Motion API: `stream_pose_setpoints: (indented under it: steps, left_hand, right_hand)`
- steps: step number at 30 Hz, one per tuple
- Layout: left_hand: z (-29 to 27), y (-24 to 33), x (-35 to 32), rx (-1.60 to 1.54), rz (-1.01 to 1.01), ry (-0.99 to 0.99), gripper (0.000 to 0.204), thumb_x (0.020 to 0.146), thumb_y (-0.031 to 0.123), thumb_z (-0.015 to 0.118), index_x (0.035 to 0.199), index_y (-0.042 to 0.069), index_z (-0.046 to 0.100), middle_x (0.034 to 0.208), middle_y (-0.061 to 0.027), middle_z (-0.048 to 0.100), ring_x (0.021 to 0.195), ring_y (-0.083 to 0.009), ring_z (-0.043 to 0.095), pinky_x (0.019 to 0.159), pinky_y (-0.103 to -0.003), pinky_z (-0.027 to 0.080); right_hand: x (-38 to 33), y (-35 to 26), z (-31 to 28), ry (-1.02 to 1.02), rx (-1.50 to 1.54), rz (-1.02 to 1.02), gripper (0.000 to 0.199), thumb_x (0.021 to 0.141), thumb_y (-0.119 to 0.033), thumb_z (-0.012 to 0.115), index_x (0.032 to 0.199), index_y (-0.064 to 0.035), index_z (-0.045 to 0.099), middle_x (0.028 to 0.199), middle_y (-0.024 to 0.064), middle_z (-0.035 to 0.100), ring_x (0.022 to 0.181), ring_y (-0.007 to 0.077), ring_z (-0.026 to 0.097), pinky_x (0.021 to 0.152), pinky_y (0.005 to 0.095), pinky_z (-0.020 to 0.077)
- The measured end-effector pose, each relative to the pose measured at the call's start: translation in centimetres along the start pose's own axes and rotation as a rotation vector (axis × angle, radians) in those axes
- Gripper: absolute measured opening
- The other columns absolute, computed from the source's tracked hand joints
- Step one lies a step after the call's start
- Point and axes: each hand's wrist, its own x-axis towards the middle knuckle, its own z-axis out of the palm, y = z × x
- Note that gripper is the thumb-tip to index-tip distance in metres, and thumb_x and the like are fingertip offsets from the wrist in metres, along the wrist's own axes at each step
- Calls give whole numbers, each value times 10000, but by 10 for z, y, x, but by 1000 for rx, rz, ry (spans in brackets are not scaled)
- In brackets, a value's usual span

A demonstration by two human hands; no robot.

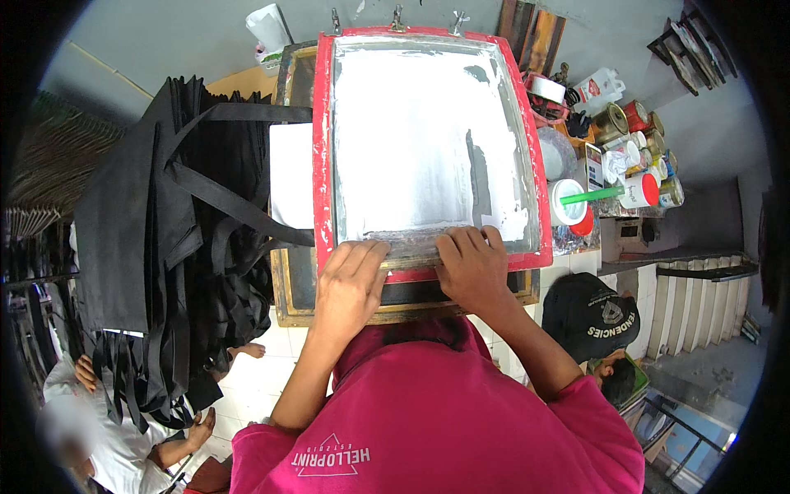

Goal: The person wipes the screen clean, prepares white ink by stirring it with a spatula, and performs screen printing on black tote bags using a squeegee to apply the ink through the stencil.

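A red-framed printing screen [322,148] smeared with white ink lies flat on a wooden-edged table [284,292]. Both hands press on a squeegee [411,244] at the screen's near edge. My left hand [350,280] grips its left part with fingers curled over the top. Over the squeegee's right part sits my right hand [471,265]. A dark streak [479,177] runs through the white ink at the right of the mesh.
A tall stack of black bags with straps [177,239] stands left of the screen. Ink cans, tape rolls and a white tub with a green stick [568,202] crowd the shelf at right. One person in a black cap [588,317] and another in white [123,436] sit below.
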Motion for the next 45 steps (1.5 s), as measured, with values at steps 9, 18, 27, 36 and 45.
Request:
stream_pose_setpoints:
  steps: [9, 18, 27, 36, 45]
  left_hand:
    - [21, -25, -31, 115, -296, 43, 1309, 729, 437, 896, 1588, -90, 62, 1670, -324, 22, 1561, -479, -20, 1212, -654, -36]
    - [20, -21, -31, 97, -328, 67, 1324, 703, 396, 920, 1590, -80, 60, 1658, -332, 50, 1559, -481, -22, 1233, -622, -21]
    - [22, -28, -32, 76, -301, 64, 1288, 712, 391, 913, 1585, -77, 90, 1662, -321, 56, 1561, -474, -3, 1236, -616, -3]
    - [-3, -25, -14, 30, -313, 72, 1078, 854, 379, 799, 1581, -73, 144, 1667, -307, 86, 1570, -447, 16, 1245, -594, -16]
    - [-25, -45, 92, -100, -175, 130, 765, 936, 333, 698, 1537, -5, 367, 1594, -273, 360, 1550, -403, 216, 1266, -533, 80]
  right_hand:
    - [48, 24, -39, -43, 118, 13, 290, 781, -257, 803, 931, -84, 625, 846, 82, 669, 766, 293, 609, 734, 412, 399]
    - [13, 4, -43, -98, 78, -10, 305, 723, -179, 796, 958, -92, 623, 886, 82, 672, 832, 286, 642, 795, 423, 423]
    - [8, 6, 0, 48, -31, -85, 251, 749, -138, 713, 971, -74, 613, 919, 86, 632, 867, 257, 625, 778, 408, 415]
    - [136, 80, 33, 151, -143, -70, 167, 826, -171, 704, 968, -99, 654, 799, 76, 645, 781, 266, 650, 775, 415, 418]
    - [240, 138, 2, -57, -54, 60, 398, 842, -365, 781, 1042, -46, 654, 814, 161, 725, 847, 379, 690, 890, 483, 445]
